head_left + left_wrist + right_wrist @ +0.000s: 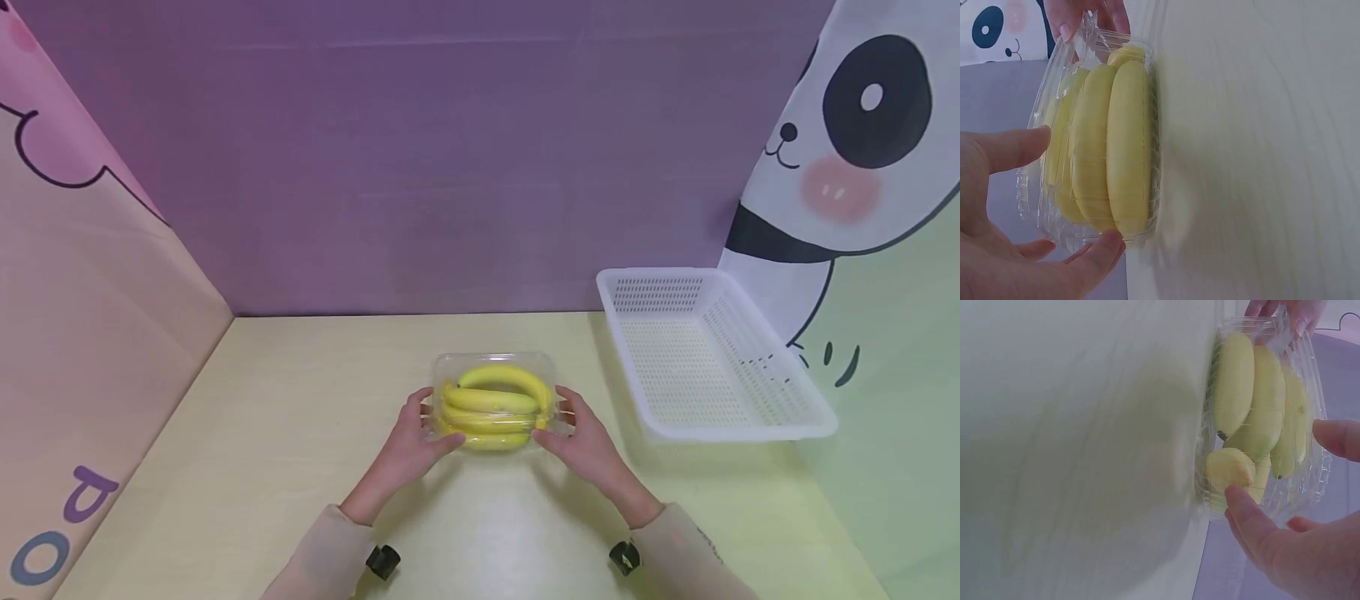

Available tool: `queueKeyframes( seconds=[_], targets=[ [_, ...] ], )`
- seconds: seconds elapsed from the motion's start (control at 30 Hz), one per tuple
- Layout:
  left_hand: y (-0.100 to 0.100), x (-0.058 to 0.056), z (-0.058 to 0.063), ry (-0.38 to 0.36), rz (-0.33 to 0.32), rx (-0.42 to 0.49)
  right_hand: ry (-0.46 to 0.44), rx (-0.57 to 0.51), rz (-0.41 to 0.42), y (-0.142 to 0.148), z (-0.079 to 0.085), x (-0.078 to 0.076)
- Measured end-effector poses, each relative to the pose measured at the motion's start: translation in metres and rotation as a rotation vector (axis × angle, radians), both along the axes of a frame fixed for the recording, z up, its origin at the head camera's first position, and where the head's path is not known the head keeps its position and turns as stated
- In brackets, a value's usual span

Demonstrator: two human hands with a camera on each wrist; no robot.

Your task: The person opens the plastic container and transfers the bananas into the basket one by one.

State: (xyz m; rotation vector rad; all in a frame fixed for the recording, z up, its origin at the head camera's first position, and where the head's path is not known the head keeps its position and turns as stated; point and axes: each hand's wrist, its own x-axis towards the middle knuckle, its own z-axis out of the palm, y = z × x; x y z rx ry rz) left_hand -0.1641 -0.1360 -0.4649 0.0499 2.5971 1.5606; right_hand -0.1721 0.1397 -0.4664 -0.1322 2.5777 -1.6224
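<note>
A clear plastic clamshell box (495,360) with a bunch of yellow bananas (491,402) inside is at the middle of the table. My left hand (415,437) holds its left end, thumb at the top edge and fingers along the side. At the opposite end my right hand (588,442) grips it in the same way. Both wrist views show the bananas (1129,144) through the clear wall, and the lid looks closed over them. In the right wrist view, fingertips of the right hand (1297,550) touch the end wall near a banana stem end (1230,467).
To the right stands a white perforated plastic basket (686,367) with nothing in it. The pale wooden table (300,392) meets a purple backdrop (450,167) at its far edge. Printed cartoon panels line the left and right sides.
</note>
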Motion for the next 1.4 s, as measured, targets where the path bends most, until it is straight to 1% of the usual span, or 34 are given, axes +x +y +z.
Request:
queueKeyframes(
  seconds=[0.23,0.37,0.7,0.9,1.07,1.4],
  targets=[
    [0.0001,0.0008,0.0017,0.019,0.006,0.011,-0.008,0.009,0.009,0.0013,-0.0002,-0.0003],
    [0.0007,0.0020,0.0016,0.029,-0.002,0.019,-0.015,0.006,0.009,0.0023,-0.0006,0.0015],
    [0.0010,0.0039,0.0017,-0.014,0.001,0.036,-0.012,0.012,0.018,0.0034,0.0015,0.0032],
    [0.0018,0.0049,0.0016,-0.013,0.006,0.034,-0.013,0.017,0.017,0.0039,0.0023,0.0041],
    [0.0015,0.0052,0.0037,-0.006,0.009,0.021,-0.015,0.023,0.010,0.0043,0.0034,0.0040],
    [0.0008,0.0082,0.0048,-0.008,0.001,0.016,-0.001,0.009,0.025,0.0071,0.0019,0.0065]
  ],
)
